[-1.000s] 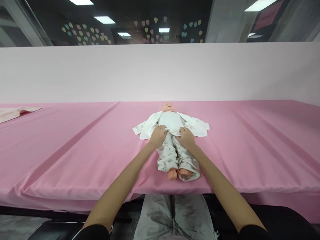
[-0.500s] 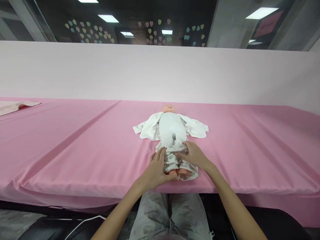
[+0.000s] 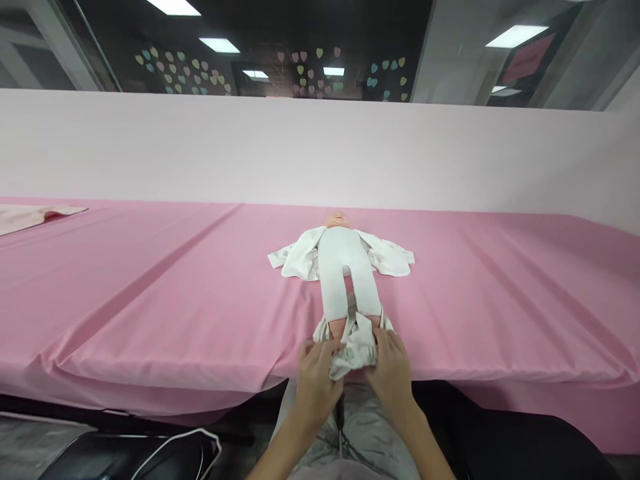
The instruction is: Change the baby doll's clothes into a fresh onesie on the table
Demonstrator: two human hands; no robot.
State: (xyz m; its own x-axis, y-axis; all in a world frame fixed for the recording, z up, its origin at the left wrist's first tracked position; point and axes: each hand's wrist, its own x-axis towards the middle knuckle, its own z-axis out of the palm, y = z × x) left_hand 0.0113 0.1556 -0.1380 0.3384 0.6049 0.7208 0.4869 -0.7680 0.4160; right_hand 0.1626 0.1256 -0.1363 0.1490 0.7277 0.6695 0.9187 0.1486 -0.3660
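Observation:
A baby doll [image 3: 341, 253] with a white cloth body lies on its back, its head toward the wall and its feet toward me. White patterned baby trousers [image 3: 356, 350] are bunched around its lower legs, near the front edge. My left hand [image 3: 319, 373] is closed on the left side of the trousers, beside one foot. On the other side, my right hand [image 3: 391, 368] grips their right side. Both feet are mostly hidden by cloth and fingers. A white patterned baby top [image 3: 301, 257] lies spread open under the doll, its sleeves out to both sides.
A pink sheet [image 3: 165, 300] covers the wide table, with folds running across it. At the far left lies a pale folded cloth [image 3: 35, 217]. A white wall [image 3: 300, 150] stands behind. A white cable [image 3: 175, 439] hangs over a black chair [image 3: 110, 457] at lower left.
The trousers have come down from the doll's waist to its lower legs, baring the white cloth legs. Both hands have moved toward me, gripping the trousers.

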